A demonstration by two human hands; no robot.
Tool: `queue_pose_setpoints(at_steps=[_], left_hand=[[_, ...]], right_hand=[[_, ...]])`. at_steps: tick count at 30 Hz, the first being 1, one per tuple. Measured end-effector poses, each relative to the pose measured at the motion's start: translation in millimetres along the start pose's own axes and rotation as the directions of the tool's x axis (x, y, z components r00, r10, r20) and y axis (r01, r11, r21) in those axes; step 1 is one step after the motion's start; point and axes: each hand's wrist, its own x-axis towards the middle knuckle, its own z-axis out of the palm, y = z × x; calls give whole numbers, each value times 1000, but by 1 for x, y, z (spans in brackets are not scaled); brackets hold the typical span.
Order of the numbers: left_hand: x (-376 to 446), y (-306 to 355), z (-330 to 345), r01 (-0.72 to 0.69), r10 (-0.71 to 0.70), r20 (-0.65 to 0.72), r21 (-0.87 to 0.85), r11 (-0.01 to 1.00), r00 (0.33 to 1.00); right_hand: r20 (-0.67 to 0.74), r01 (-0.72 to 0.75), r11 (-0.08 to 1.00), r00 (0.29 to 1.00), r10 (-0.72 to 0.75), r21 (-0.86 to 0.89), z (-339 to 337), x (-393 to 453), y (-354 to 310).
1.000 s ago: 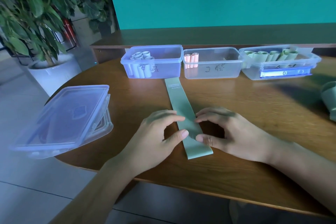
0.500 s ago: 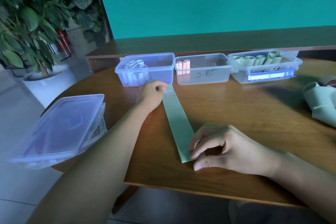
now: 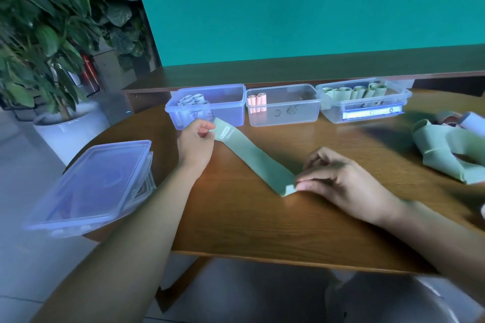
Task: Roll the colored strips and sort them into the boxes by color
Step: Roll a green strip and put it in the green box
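At the far left I see a closed lidded box (image 3: 89, 189) hanging over the edge of the counter (image 3: 262, 223). My left hand (image 3: 195, 143) pinches the far end of the green strip (image 3: 256, 156), lifted just in front of the blue box (image 3: 207, 106) of pale rolls. The strip runs diagonally down to my right hand (image 3: 338, 178), whose thumb and curled fingers pinch its near end, folded over at the counter. Behind sit the middle box (image 3: 284, 106) with pink rolls (image 3: 257, 102) and the right box (image 3: 363, 102) with green rolls. A loose pile of strips (image 3: 451, 149) lies far right.
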Motion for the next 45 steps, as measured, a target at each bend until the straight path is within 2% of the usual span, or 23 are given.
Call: queue_pose_setpoints(at_steps=[2, 4, 5, 8, 11, 15, 18, 21, 24, 27, 30, 34, 38, 42, 45], left_hand=[[-16, 0, -14, -12, 12, -6, -4, 1000, 1000], [-31, -1, -27, -19, 19, 3, 2, 1000, 1000], [-38, -1, -32, -10, 10, 10, 2, 1000, 1000], [-56, -2, -48, 30, -30, 14, -25, 999, 999], [-75, 3, -59, 14, -12, 25, -82, 997, 1000], [-101, 11, -69, -39, 36, -21, -172, 984, 999], [-121, 23, -77, -5, 4, -6, -203, 979, 1000], [-138, 30, -83, 22, -16, 35, -166, 986, 999], [-152, 36, -86, 33, -24, 75, -120, 992, 997], [-167, 44, -83, 67, -49, 103, -182, 981, 993], [-180, 51, -75, 56, -14, 186, -219, 974, 983], [-185, 55, -64, 3, 43, 262, -175, 985, 964], [-185, 54, -58, -29, 68, 355, -114, 993, 932], [-187, 53, -55, -34, 65, 347, -94, 995, 936], [-189, 53, -55, -59, 78, 327, -68, 996, 942]], right_hand=[[24, -146, 979, 988, 151, -144, -12, -5, 5], [45, -251, 947, 963, 265, -199, -18, -10, 3], [40, -282, 946, 956, 292, -158, -19, -11, 1], [17, -308, 940, 951, 309, 149, -20, -6, -1], [6, -334, 867, 934, 357, 369, -20, 4, 1], [-56, -346, 802, 904, 424, 487, -19, 26, 5], [-126, -355, 811, 880, 458, 466, -19, 52, 7], [-190, -351, 835, 867, 461, 424, -16, 85, 3], [-244, -315, 831, 854, 459, 458, -10, 119, 1], [-245, -287, 827, 863, 442, 483, 4, 151, -1], [-254, -257, 791, 853, 456, 555, 22, 178, -1], [-187, -267, 729, 859, 477, 630, 44, 208, -2], [-61, -292, 721, 906, 420, 629, 57, 210, -12], [16, -291, 716, 931, 364, 635, 64, 180, -18], [20, -262, 714, 944, 328, 649, 63, 138, -25]])
